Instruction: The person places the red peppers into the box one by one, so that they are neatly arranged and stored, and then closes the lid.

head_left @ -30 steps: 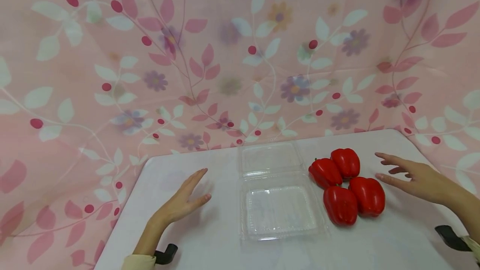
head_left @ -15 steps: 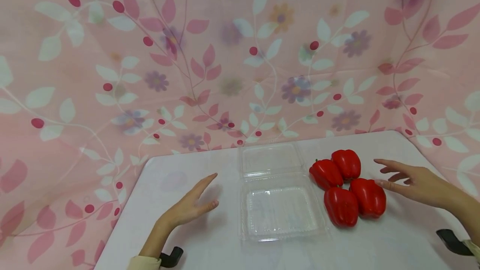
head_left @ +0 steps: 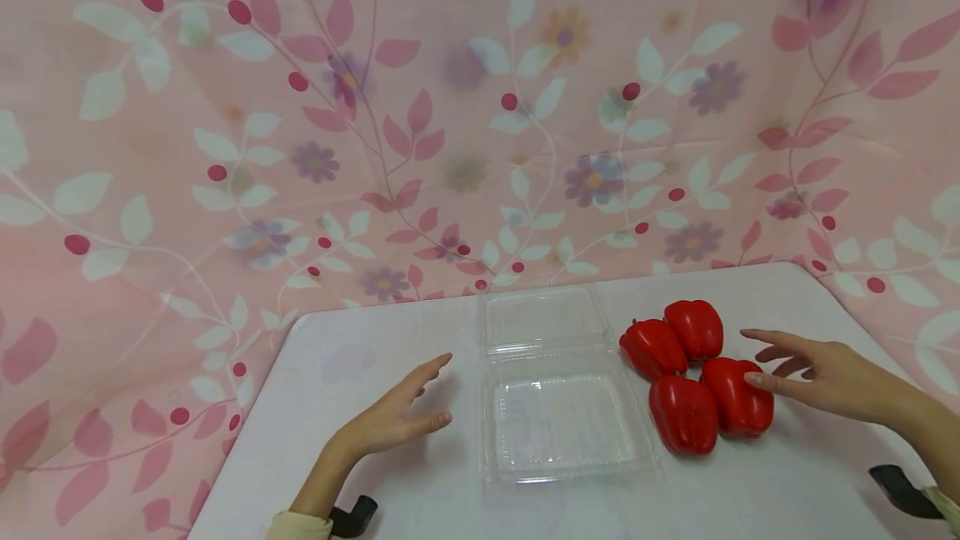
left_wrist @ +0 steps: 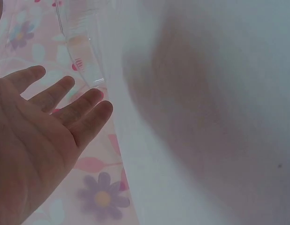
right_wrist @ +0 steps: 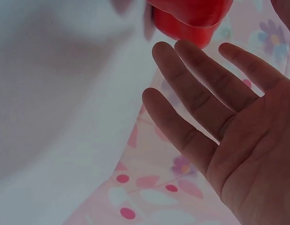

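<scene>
A clear plastic clamshell container (head_left: 566, 423) lies unfolded mid-table, its lid (head_left: 545, 317) flat toward the back. Several red bell peppers (head_left: 683, 415) sit clustered to its right; part of them also shows at the top of the right wrist view. Left of the container hovers my left hand (head_left: 390, 419), fingers extended, holding nothing. My right hand (head_left: 840, 377) is just right of the peppers, fingers spread and bare. In the head view its thumb overlaps the nearest right pepper (head_left: 738, 402); whether it touches cannot be told. The wrist views show both palms with nothing in them.
The white table (head_left: 420, 494) has rounded back corners. A pink floral cloth (head_left: 450, 123) hangs behind it and shows at both sides. A black wrist strap piece (head_left: 903, 492) juts out below the right wrist, with a similar one (head_left: 354, 515) at the left.
My left hand has moved right, toward the container, and slightly nearer me. My right hand has shifted a little left and nearer me, toward the peppers. Container and peppers stay in place.
</scene>
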Available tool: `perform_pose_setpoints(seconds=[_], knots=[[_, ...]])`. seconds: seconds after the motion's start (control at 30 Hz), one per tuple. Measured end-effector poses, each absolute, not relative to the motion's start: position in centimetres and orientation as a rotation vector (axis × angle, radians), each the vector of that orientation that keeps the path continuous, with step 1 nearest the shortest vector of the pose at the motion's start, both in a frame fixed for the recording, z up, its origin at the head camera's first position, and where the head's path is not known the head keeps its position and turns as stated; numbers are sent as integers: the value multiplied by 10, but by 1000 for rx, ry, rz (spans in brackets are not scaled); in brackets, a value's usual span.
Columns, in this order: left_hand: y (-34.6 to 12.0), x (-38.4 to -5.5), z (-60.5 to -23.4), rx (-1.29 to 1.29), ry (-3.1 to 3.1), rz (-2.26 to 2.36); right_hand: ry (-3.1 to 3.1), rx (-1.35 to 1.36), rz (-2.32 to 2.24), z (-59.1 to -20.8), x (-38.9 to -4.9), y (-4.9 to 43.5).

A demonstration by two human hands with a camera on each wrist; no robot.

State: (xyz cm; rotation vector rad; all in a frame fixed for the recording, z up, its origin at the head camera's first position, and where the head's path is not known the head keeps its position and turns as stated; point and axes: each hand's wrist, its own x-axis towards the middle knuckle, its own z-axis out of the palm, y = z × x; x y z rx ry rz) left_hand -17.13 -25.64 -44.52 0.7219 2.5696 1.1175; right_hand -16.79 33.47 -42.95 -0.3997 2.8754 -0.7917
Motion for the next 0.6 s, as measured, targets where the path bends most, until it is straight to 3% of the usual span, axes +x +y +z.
perform_pose_setpoints(seconds=[0.6], knots=[[-244,-171,-454,729,2516,1082,2786,-418,-835,-432,-165,331]])
